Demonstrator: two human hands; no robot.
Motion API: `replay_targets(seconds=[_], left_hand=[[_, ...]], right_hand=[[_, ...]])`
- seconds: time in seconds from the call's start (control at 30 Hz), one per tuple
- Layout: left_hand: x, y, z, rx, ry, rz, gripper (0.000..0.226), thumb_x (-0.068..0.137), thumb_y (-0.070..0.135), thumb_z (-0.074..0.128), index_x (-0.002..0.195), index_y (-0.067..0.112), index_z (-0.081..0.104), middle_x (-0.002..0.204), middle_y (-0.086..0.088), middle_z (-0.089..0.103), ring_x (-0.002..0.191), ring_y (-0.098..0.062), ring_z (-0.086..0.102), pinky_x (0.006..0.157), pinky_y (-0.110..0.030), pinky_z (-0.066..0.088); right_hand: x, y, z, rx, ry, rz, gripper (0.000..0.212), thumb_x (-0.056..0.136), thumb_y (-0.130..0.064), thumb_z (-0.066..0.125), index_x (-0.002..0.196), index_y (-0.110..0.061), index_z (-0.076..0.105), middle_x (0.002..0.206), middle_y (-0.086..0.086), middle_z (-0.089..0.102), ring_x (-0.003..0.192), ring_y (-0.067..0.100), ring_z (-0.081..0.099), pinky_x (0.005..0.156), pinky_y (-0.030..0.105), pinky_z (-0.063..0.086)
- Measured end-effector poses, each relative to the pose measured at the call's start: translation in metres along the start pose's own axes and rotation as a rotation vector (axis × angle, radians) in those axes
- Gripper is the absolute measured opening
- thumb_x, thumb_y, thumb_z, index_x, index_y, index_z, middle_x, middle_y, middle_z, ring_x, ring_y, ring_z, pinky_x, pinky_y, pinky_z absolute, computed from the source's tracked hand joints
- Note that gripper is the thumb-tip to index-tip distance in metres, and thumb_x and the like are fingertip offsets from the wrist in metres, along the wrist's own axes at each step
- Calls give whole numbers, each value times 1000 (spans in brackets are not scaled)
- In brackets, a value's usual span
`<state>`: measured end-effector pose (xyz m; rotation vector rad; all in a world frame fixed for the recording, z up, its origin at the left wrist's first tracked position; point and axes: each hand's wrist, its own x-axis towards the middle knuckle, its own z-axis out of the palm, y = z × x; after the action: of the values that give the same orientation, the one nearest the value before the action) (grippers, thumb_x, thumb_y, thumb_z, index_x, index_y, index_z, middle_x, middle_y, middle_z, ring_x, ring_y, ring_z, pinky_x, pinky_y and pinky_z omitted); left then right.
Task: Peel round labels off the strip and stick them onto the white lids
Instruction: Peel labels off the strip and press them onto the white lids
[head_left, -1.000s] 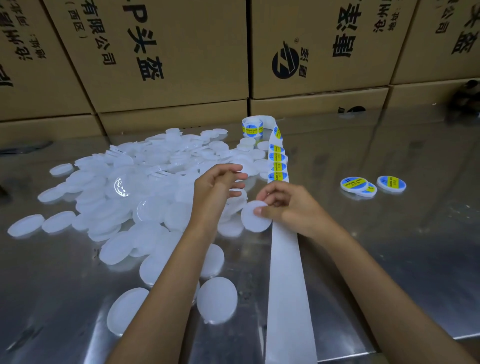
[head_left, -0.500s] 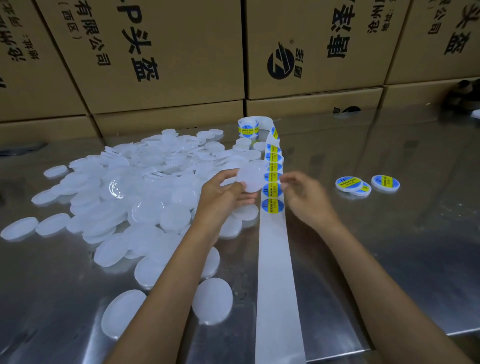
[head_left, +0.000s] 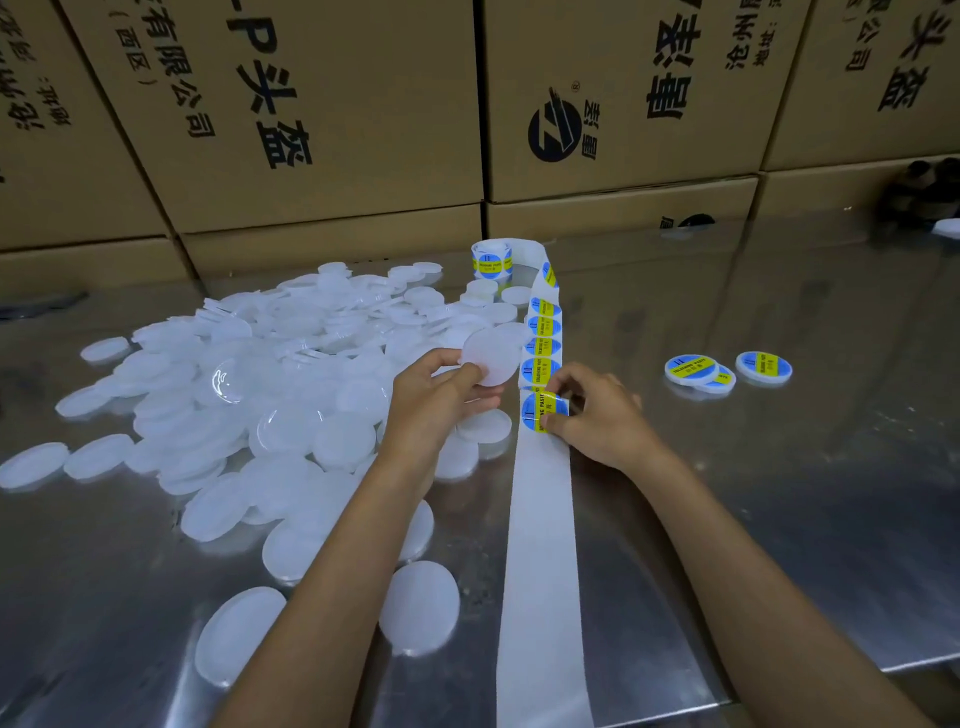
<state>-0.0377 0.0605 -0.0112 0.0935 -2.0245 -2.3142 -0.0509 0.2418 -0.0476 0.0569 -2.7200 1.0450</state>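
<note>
A white backing strip (head_left: 540, 545) runs from the table's near edge up to a label roll (head_left: 491, 261) at the back. Several round blue-and-yellow labels sit on its upper part. My right hand (head_left: 597, 415) pinches the lowest label (head_left: 540, 411) at its right edge, and that edge curls up off the strip. My left hand (head_left: 434, 397) holds one bare white lid (head_left: 491, 356) raised just left of the strip. A large heap of white lids (head_left: 270, 384) covers the table's left half.
Three labelled lids (head_left: 691, 370) (head_left: 763, 366) lie to the right on the shiny metal table (head_left: 779, 519). Stacked cardboard boxes (head_left: 322, 114) form a wall along the back. A dark object (head_left: 924, 192) sits at the far right.
My left hand took a lid from my right hand and lifted it beside the strip. My right hand moved onto the lowest label and now lifts its edge.
</note>
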Motion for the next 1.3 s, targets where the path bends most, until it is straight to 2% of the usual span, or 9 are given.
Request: replay_targets(seconds=[0.23, 0.33, 0.43, 0.53, 0.73, 0.9, 1.03, 1.17, 1.3], left_hand=[[-1, -2, 8, -53, -8, 47, 26, 101, 5, 56, 124, -7, 54, 113, -25, 71, 100, -30, 74, 90, -31, 59], [-1, -3, 10, -68, -25, 65, 27, 102, 6, 55, 124, -8, 53, 115, -26, 70, 105, -31, 72, 90, -29, 59], [0, -5, 12, -58, -54, 67, 27, 103, 7, 53, 125, -7, 51, 115, -25, 71, 103, -28, 73, 86, -26, 60], [1, -9, 14, -56, -74, 38, 24, 103, 8, 52, 123, -5, 52, 114, -23, 71, 100, -27, 74, 88, -32, 60], [6, -10, 13, -149, -116, -51, 3, 102, 7, 55, 103, 5, 56, 110, -22, 72, 98, -29, 75, 84, -39, 62], [4, -13, 11, -191, -240, -157, 14, 105, 12, 49, 115, 4, 54, 105, -13, 76, 96, -25, 76, 67, -38, 63], [7, -15, 11, -167, -248, -178, 9, 105, 12, 50, 107, 8, 57, 112, -17, 71, 93, -23, 76, 74, -42, 63], [7, -16, 12, -139, -261, -177, 9, 104, 13, 52, 109, 8, 57, 124, -20, 68, 105, -26, 73, 100, -56, 52], [5, -16, 13, -129, -264, -157, 6, 103, 13, 55, 105, 11, 60, 122, -19, 70, 108, -26, 72, 102, -54, 51]], right_hand=[[-8, -4, 2, 109, 29, -189, 20, 83, -5, 67, 97, -16, 58, 100, -3, 70, 94, 12, 62, 84, 32, 49], [-7, -5, 3, 181, -10, -160, 21, 78, -6, 68, 84, -23, 57, 85, -12, 66, 76, -6, 57, 75, 27, 44], [-6, -8, 2, 321, -121, -76, 21, 75, -6, 70, 72, -23, 58, 71, -15, 60, 67, 3, 50, 72, 29, 44], [-6, -13, -2, 437, -196, -24, 20, 79, -2, 68, 69, -19, 62, 61, -20, 58, 58, -4, 50, 60, 10, 40], [-11, -16, -12, 586, -254, 19, 12, 86, 0, 58, 77, 3, 65, 68, -3, 61, 66, 4, 55, 67, 12, 43], [-13, -17, -19, 663, -290, -3, 12, 87, 3, 56, 77, 7, 62, 75, 4, 63, 75, 12, 53, 74, 26, 38], [-10, -17, -26, 888, -197, 30, 26, 88, 1, 56, 66, -13, 61, 110, 22, 69, 103, 18, 62, 94, 32, 43], [-7, -19, -31, 1086, -162, 53, 28, 82, -1, 58, 66, -23, 64, 90, 5, 72, 86, 17, 64, 89, 31, 47], [-8, -23, -29, 1106, -75, 36, 23, 88, 5, 54, 79, -16, 58, 91, 10, 68, 83, 21, 61, 77, 28, 49]])
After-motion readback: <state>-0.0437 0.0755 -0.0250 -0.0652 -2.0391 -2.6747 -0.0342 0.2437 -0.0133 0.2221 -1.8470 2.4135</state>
